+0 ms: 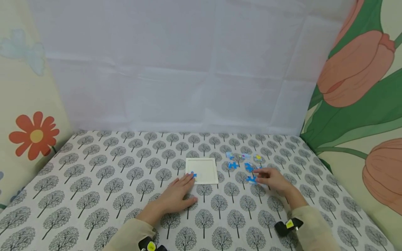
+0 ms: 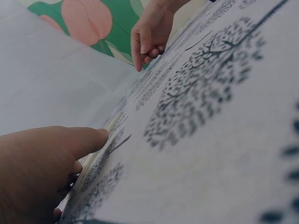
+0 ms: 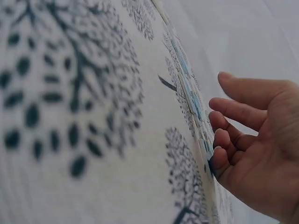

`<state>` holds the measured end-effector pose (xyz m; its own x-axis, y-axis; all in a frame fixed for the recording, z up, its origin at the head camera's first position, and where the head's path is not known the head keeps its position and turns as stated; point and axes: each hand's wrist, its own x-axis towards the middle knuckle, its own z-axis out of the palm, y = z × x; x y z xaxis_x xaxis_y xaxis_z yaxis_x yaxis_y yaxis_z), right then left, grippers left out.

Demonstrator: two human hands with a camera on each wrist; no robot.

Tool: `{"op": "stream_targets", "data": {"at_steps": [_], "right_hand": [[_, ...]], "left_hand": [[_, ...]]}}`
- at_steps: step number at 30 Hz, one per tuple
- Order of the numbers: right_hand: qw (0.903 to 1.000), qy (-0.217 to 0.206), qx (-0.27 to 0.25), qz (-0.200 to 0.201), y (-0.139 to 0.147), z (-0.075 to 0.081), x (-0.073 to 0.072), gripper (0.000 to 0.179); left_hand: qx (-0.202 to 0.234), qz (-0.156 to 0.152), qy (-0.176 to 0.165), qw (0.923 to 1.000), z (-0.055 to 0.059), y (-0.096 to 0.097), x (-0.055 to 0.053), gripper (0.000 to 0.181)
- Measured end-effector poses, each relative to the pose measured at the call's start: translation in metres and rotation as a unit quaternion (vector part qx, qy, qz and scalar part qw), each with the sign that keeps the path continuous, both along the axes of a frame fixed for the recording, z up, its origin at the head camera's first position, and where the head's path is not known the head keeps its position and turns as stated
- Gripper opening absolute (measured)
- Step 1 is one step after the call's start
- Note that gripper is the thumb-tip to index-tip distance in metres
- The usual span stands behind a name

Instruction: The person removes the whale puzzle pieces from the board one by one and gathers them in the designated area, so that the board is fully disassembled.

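Observation:
A square white puzzle tray (image 1: 206, 170) lies on the patterned cloth, with a small blue jigsaw piece (image 1: 194, 175) in its lower left corner. My left hand (image 1: 178, 196) rests at that corner, its extended fingertips touching the piece and tray edge. To the right of the tray, several loose jigsaw pieces (image 1: 233, 165) are spread out, mostly blue, one with yellow (image 1: 258, 157). Over the nearest of them, a blue piece (image 1: 251, 179), is my right hand (image 1: 272, 179). In the right wrist view its fingers (image 3: 238, 113) are loosely bent, thumb apart, with nothing held.
The cloth (image 1: 119, 205) with grey tree prints covers the table. A white sheet (image 1: 176, 69) hangs behind it. Flower-painted walls (image 1: 355, 69) stand on both sides. Each wrist carries a small black camera (image 1: 287, 227).

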<state>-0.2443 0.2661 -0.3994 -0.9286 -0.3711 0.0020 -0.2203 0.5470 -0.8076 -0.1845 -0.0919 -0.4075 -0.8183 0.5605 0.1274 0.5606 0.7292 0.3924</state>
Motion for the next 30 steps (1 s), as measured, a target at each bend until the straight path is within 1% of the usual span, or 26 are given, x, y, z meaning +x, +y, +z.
{"op": "stream_targets", "data": {"at_steps": [3,5,9,10,13,16,17,18,20,22,25,30], "right_hand": [[0.9997,0.006,0.023,-0.009,-0.003,0.004,-0.001,0.038],[0.999,0.019,0.04,-0.01,-0.008,0.008,-0.002,0.038],[0.9978,0.036,0.054,0.014,-0.02,0.019,-0.001,0.039],[0.9977,0.038,0.052,0.022,-0.025,0.024,0.002,0.039],[0.9971,0.04,0.047,0.043,-0.038,0.03,0.002,0.039],[0.9969,0.038,0.034,0.06,-0.052,0.03,-0.001,0.04],[0.9965,0.04,0.034,0.066,-0.054,0.027,-0.004,0.04],[0.9961,0.04,0.034,0.071,-0.059,0.027,-0.004,0.041],[0.9955,0.038,0.029,0.082,-0.068,0.026,-0.006,0.042],[0.9938,0.045,0.036,0.095,-0.078,0.026,-0.008,0.043],[0.9924,0.043,0.041,0.108,-0.094,0.026,-0.008,0.044],[0.9898,0.037,0.026,0.135,-0.121,0.023,-0.01,0.042]], "left_hand": [[0.007,0.001,0.002,1.0,-0.001,0.0,-0.001,0.062],[0.016,0.002,0.003,0.9999,-0.001,0.0,-0.001,0.063],[0.027,0.005,0.015,0.9995,-0.003,-0.002,-0.003,0.064],[0.028,0.008,0.018,0.9994,-0.003,-0.002,-0.003,0.065],[0.019,0.031,0.021,0.9991,-0.003,-0.003,-0.004,0.069],[0.011,0.057,0.019,0.9981,-0.002,-0.004,-0.004,0.072],[0.008,0.063,0.017,0.9978,-0.001,-0.005,-0.004,0.073],[0.006,0.067,0.018,0.9975,-0.002,-0.005,-0.004,0.073],[0.004,0.07,0.018,0.9974,-0.002,-0.006,-0.004,0.072],[-0.004,0.072,0.02,0.9972,-0.003,-0.007,-0.005,0.073],[-0.011,0.073,0.021,0.9971,-0.005,-0.009,-0.006,0.074],[-0.015,0.074,0.016,0.997,-0.008,-0.011,-0.007,0.076]]}}
